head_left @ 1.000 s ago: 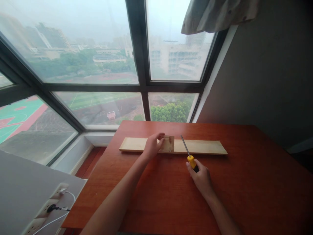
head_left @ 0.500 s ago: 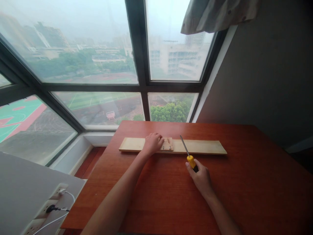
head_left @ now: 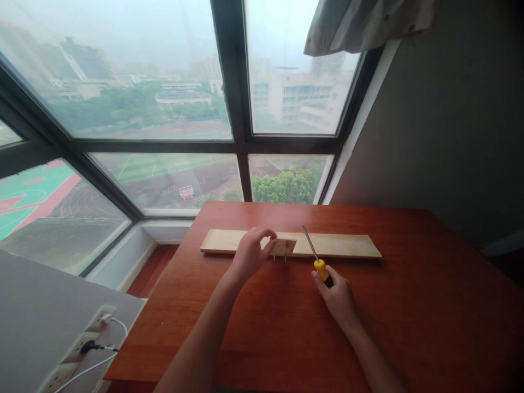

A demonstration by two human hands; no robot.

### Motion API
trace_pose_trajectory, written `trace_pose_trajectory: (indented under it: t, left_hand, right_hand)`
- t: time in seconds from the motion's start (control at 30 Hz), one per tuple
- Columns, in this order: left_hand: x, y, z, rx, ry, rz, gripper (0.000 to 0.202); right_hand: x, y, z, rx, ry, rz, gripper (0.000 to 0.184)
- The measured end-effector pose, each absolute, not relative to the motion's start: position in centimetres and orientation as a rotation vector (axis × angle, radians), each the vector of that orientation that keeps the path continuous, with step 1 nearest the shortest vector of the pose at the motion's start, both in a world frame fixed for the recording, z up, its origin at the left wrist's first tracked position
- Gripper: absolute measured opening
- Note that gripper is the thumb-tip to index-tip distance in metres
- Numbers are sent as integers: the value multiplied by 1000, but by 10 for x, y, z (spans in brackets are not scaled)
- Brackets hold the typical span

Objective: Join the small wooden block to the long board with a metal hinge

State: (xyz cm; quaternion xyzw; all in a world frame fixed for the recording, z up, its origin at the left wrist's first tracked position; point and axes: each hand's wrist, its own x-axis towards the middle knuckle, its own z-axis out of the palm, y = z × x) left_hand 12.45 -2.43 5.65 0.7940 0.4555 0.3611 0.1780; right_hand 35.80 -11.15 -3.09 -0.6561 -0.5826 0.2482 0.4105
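My left hand (head_left: 254, 252) pinches the left edge of a small wooden block (head_left: 285, 246), thumb in front and fingers behind. Two thin metal screws or nails stick out of the block and point down toward me. Behind and under it, a long pale wooden board (head_left: 338, 245) lies across the table. In my right hand (head_left: 336, 295) is a screwdriver (head_left: 320, 267) with a yellow and black handle, fingers wrapped round it. Its metal shaft slants up and to the left, in front of the board's right half; I cannot tell whether the tip touches anything.
The reddish-brown table (head_left: 262, 338) fills the lower view, its far edge near the windows (head_left: 286, 144). Wall sockets (head_left: 84, 345) with plugs and white cables are at lower left. A curtain (head_left: 368, 24) hangs at the upper right.
My left hand has tipped the small block up from lying flat on the board, so its face and the screws or nails now turn toward me. The screwdriver stays nearly still.
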Motion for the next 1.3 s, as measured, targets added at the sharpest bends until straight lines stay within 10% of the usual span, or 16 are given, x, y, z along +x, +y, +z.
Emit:
trace_pose_trajectory:
  t: [1.3]
  left_hand:
    - [80,-29,9,2553,1651,605,31]
  right_hand:
    - [359,-112,-22,-1560,-1370,912,43]
